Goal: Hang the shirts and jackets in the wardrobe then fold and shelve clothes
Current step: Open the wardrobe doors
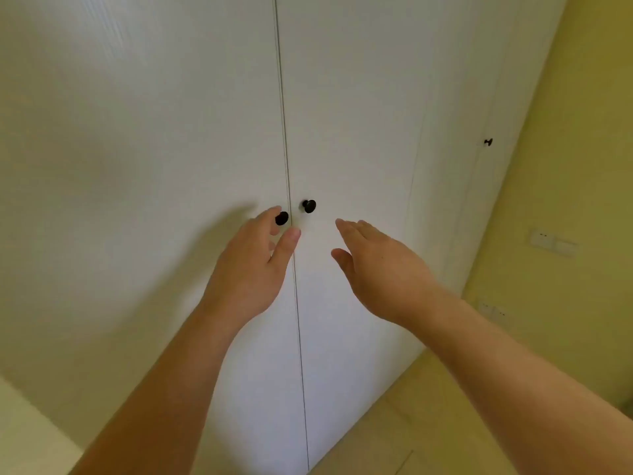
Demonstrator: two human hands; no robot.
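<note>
Black and round, the left knob point(282, 218) sits in the gap between the fingers point(269, 217) and thumb of the left hand point(250, 269). Those fingers are spread and nearly straight, not curled round it. The forefinger tip lies just above and left of the knob and the thumb tip just below and right. Whether either touches it cannot be told.

The right hand point(383, 272) is likewise slack and grips nothing. Its fingers are straight and close together, with the thumb held apart beneath them. Up and to the left of its fingertips, clearly apart from them, is the right knob point(309, 206), also black.

Between the two knobs runs the thin vertical seam point(286, 132) where the left door point(137, 149) and right door point(349, 114) of the white wardrobe point(102, 269) meet. Both doors are closed. Bare forearms reach up to the hands from the lower edge.

Farther right of the right hand, another white panel carries a small black knob point(488, 142). Past that stands a yellow wall point(582, 149) with white switch plates point(548, 240). Below the right forearm lies pale wooden floor point(394, 423).
</note>
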